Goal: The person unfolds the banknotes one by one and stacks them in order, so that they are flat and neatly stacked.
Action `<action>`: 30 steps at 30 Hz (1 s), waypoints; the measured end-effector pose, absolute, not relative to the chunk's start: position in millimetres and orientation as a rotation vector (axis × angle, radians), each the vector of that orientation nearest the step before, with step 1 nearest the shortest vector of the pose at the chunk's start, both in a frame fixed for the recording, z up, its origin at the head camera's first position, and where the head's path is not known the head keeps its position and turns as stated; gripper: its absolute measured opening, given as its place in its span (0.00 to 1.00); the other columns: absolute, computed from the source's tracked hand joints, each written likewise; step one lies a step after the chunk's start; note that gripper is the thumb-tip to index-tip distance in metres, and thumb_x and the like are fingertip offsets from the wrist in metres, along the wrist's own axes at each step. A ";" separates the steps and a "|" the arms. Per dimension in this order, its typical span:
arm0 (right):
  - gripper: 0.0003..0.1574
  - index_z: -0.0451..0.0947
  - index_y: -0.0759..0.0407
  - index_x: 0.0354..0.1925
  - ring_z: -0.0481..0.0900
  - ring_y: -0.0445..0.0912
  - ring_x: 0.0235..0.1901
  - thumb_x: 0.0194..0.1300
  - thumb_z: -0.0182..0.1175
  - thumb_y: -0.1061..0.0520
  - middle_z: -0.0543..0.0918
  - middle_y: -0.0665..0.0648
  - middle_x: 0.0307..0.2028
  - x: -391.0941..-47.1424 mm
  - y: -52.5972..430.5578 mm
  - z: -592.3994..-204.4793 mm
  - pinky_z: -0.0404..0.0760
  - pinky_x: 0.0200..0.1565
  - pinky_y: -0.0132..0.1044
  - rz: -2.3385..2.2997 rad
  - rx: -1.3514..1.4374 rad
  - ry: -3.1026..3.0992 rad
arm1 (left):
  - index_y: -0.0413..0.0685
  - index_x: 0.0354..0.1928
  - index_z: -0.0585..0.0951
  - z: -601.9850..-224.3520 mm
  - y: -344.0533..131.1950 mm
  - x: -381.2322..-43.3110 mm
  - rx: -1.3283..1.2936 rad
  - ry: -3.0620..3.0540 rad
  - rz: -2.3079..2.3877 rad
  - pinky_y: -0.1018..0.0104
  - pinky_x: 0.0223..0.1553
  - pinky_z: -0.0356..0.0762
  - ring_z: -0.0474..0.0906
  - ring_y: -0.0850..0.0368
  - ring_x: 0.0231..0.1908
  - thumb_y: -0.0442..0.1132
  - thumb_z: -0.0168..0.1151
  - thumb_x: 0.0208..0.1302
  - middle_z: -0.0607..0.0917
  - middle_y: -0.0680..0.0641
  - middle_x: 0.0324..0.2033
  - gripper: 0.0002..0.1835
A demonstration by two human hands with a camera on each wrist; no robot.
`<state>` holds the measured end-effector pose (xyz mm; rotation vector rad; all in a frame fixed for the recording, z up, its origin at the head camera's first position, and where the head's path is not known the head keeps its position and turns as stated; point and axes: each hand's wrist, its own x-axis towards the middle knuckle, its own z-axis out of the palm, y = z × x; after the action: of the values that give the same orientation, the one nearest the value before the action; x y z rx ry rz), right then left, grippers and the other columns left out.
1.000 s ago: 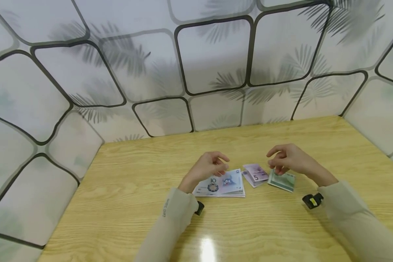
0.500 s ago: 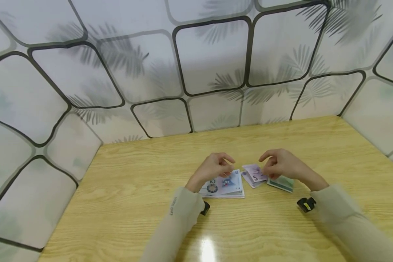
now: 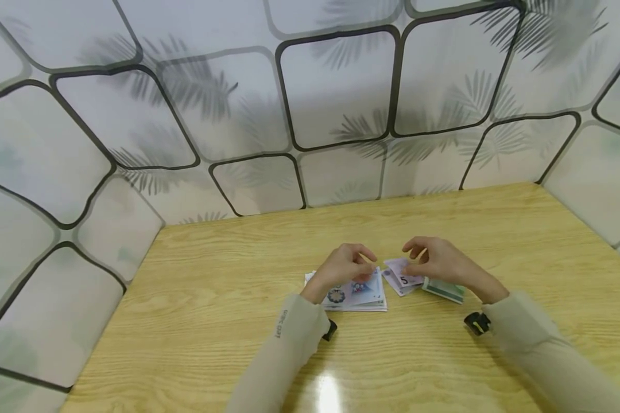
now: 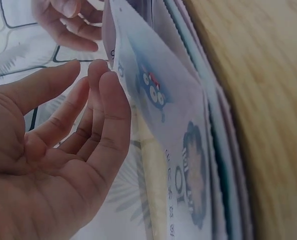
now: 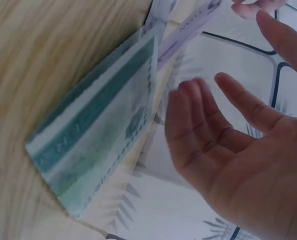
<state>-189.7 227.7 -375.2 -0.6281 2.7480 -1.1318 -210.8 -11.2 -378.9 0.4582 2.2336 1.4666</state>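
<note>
My left hand (image 3: 341, 268) hovers over a stack of bluish play banknotes (image 3: 364, 297) marked 10. In the left wrist view its loosely bent fingers stand beside the top note (image 4: 153, 95), with nothing between them. My right hand (image 3: 438, 263) is over a folded purple banknote (image 3: 404, 282) marked 5, covering part of it in the head view. A folded green banknote (image 3: 443, 290) lies just to the right, partly behind that hand. The right wrist view shows the right hand's palm (image 5: 253, 150) bare, its fingers relaxed next to the green note (image 5: 96, 135).
The notes lie on a wood-grain table (image 3: 227, 275). A patterned cloth or paper wall (image 3: 341, 92) rises along its back and sides. Black bands with small devices sit at both wrists, and light glares on the table's near part.
Both hands have drawn closer together: the left shifted right over the blue notes, the right shifted left from the green note to above the purple one. The notes stayed put.
</note>
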 end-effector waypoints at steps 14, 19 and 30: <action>0.38 0.71 0.78 0.57 0.79 0.63 0.46 0.60 0.75 0.54 0.77 0.76 0.51 -186.5 216.1 -381.6 0.82 0.46 0.57 -1.068 -0.681 2.715 | 0.36 0.46 0.84 -380.1 -3.1 -209.3 0.473 2.223 1.443 0.68 0.30 0.84 0.80 0.59 0.26 0.30 0.63 0.70 0.82 0.48 0.27 0.06; 0.38 0.70 0.79 0.57 0.80 0.59 0.44 0.60 0.74 0.56 0.77 0.76 0.50 -184.2 214.9 -384.7 0.83 0.44 0.54 -1.080 -0.674 2.711 | 0.36 0.46 0.84 -381.2 -1.0 -207.9 0.460 2.223 1.438 0.67 0.31 0.85 0.80 0.59 0.26 0.30 0.63 0.70 0.83 0.47 0.28 0.06; 0.40 0.71 0.77 0.57 0.79 0.61 0.45 0.58 0.75 0.52 0.78 0.75 0.49 -187.8 213.5 -384.4 0.83 0.45 0.55 -1.003 -0.655 2.780 | 0.35 0.47 0.84 -379.6 1.5 -209.2 0.480 2.223 1.438 0.67 0.32 0.85 0.80 0.58 0.26 0.30 0.63 0.70 0.83 0.47 0.28 0.07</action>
<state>-187.8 213.5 -384.4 -0.6546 2.7797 -1.0030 -209.2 1.5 -379.6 0.4802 2.2225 1.4377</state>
